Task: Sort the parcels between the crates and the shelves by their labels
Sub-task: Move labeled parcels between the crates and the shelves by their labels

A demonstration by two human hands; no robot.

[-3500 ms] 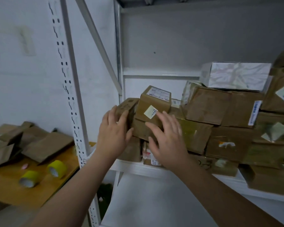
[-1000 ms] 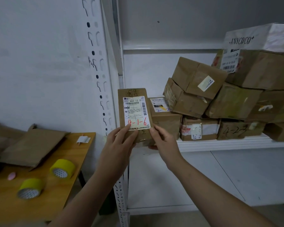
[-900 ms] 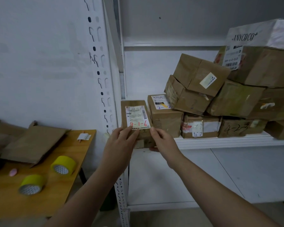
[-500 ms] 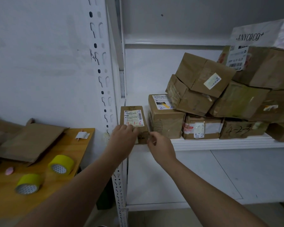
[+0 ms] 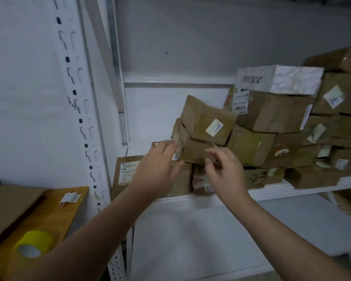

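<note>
Our left hand (image 5: 158, 171), fingers straight, touches the tilted box (image 5: 194, 152) on the shelf (image 5: 272, 192); our right hand (image 5: 225, 173) hovers loosely curled, empty. The labelled parcel (image 5: 126, 173) stands at the shelf's left end.

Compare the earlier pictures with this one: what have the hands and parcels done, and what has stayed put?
The labelled parcel, held up by both hands a second ago, now stands released at the left end of the shelf. The left hand has moved right to touch the lower tilted box; the right hand has reached its lower edge, grip unclear. The stack, white box and yellow tape roll stayed put.
</note>
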